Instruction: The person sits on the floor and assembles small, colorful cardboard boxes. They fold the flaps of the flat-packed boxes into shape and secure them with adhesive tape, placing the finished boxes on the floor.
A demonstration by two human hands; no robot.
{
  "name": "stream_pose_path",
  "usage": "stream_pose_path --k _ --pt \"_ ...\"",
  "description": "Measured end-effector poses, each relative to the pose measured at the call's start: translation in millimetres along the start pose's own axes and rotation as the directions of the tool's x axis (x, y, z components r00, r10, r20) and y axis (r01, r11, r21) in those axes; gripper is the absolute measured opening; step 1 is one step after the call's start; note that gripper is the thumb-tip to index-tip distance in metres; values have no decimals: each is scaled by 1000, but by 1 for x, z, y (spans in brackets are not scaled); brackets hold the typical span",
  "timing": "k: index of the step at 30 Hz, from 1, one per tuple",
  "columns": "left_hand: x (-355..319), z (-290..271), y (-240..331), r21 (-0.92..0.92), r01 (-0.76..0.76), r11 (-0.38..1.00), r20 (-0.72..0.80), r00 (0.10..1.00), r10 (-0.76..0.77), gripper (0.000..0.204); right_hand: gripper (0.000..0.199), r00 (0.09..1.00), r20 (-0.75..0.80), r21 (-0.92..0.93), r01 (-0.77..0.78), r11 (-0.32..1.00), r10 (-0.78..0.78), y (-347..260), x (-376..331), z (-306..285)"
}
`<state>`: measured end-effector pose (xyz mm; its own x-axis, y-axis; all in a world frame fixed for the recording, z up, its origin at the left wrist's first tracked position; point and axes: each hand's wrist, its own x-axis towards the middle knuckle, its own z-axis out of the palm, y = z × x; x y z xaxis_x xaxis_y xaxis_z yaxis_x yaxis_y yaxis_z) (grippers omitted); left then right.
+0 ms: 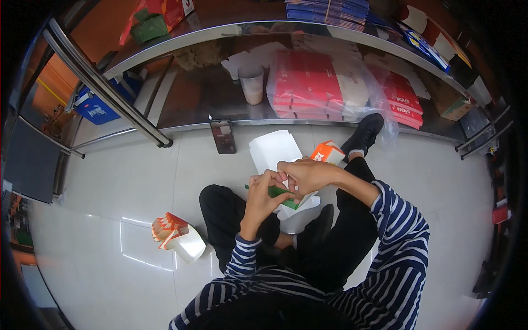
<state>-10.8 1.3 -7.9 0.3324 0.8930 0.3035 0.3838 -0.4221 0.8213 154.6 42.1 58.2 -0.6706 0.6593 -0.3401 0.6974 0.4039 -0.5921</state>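
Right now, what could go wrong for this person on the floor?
The left hand and right hand are at the green card piece; uneven pressure might crease it. The orange box lies close to the black shoe, so a shift could knock it. The phone looks propped upright and may tip.

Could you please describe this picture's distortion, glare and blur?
In the head view, fisheye distortion bows the silver metal shelf edge, glare streaks the pale tiled floor, and the bare left hand and bare right hand lack obvious motion blur.
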Motion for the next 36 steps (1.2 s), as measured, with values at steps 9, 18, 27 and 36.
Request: stream_pose_path --k 9,18,27,36 --pt "-1 -26 5 34 -68 997 123 990 63 55 37 991 130 -94 0 996 13 11 -4 0" --pt "-5 -48 -20 -159 204 966 -46 976 -214 45 22 982 163 -30 -91 995 95 19 0 -15" --pt "-12 -52 -35 -398 116 910 11 993 -121 35 33 288 -830 -306 482 821 -477 -91 -99 -4" --pt "-14 -45 -36 -443 114 889 38 993 -109 38 59 29 -874 -254 824 507 -485 -154 -106 22"
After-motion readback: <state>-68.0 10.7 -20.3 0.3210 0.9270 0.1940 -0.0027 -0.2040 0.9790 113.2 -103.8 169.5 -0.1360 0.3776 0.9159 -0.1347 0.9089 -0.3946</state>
